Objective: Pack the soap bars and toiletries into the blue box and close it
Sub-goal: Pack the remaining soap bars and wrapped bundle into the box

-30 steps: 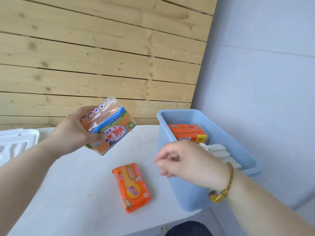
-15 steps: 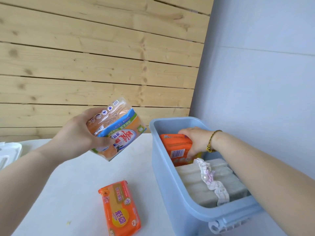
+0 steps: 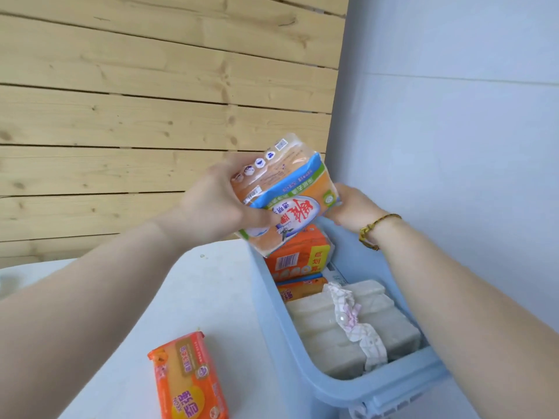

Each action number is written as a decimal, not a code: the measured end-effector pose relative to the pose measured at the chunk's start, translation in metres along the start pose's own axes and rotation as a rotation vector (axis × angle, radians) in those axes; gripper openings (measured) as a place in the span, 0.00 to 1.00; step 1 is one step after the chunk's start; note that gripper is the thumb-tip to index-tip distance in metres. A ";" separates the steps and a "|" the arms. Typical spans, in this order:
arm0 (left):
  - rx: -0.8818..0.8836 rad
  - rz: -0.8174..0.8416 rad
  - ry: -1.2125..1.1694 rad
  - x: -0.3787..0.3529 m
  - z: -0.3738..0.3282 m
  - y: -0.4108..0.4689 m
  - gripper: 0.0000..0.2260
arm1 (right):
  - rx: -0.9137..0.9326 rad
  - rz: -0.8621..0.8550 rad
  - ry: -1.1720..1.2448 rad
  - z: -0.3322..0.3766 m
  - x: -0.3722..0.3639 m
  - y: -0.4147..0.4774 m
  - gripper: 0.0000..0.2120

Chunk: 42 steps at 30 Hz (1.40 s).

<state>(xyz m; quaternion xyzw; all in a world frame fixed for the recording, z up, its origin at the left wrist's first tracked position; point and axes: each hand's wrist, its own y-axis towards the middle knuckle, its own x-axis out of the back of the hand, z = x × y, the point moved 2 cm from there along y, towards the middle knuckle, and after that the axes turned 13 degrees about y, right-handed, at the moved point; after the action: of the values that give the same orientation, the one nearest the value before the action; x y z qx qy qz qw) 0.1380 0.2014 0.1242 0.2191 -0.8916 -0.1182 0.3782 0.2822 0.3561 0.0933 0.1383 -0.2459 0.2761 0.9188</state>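
Observation:
My left hand grips a multi-pack of soap bars in clear, blue and orange wrap, held tilted above the far end of the open blue box. My right hand touches the pack's right edge from behind the box's far rim. Inside the box stand orange soap packs, pale bare soap bars and a crumpled patterned cloth across them. One orange-wrapped soap bar lies on the white table, left of the box.
A wooden plank wall rises behind the table. A pale grey wall stands close on the right of the box. The box's front latch shows at the bottom edge.
My left hand has carried the soap multi-pack rightward over the box. My right hand has left the orange pack inside the box and come up to the multi-pack's right edge.

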 end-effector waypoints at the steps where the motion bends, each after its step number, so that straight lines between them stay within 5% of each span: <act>1: -0.019 0.038 -0.006 -0.011 -0.006 0.006 0.30 | -0.063 -0.027 0.281 0.004 0.010 -0.004 0.06; 4: -0.017 0.162 0.033 -0.045 -0.012 0.014 0.33 | -0.209 0.075 0.782 0.000 0.030 -0.012 0.21; 7: -0.039 0.242 0.196 -0.072 -0.005 0.013 0.34 | -0.257 0.313 0.587 -0.014 0.023 -0.024 0.27; 11: -0.086 0.293 0.460 -0.086 0.004 0.004 0.32 | -0.249 0.489 0.437 -0.028 0.006 -0.029 0.10; 17: -0.109 0.394 0.697 -0.091 0.014 0.004 0.27 | -0.174 0.355 -0.027 -0.034 -0.021 -0.027 0.15; 22: -0.080 0.507 0.750 -0.091 0.019 0.006 0.35 | -0.209 0.378 -0.043 -0.029 -0.029 -0.031 0.20; 25: -0.084 0.578 0.831 -0.092 0.018 0.007 0.27 | -0.201 0.318 -0.185 -0.025 -0.030 -0.029 0.25; 30: -0.080 0.682 1.041 -0.101 0.020 0.012 0.39 | -0.136 0.350 -0.483 -0.024 -0.035 -0.028 0.27; 34: -0.117 0.560 0.993 -0.101 0.022 0.009 0.34 | -0.167 0.391 -0.535 -0.028 -0.036 -0.026 0.26; 37: -0.118 0.237 0.460 -0.090 0.021 -0.003 0.17 | -0.146 0.377 -0.523 -0.028 -0.035 -0.027 0.26; 39: -0.058 0.029 0.169 -0.074 0.031 -0.018 0.13 | -0.107 0.299 -0.426 -0.018 -0.031 -0.031 0.26; 42: 0.038 -0.153 0.128 -0.047 0.060 -0.051 0.13 | -0.007 0.046 -0.209 0.011 -0.017 -0.042 0.20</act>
<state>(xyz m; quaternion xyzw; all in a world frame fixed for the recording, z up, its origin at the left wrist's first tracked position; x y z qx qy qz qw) 0.1386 0.1814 0.0344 0.3009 -0.8483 -0.1154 0.4202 0.2902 0.3106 0.0884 0.1574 -0.3445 0.2804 0.8820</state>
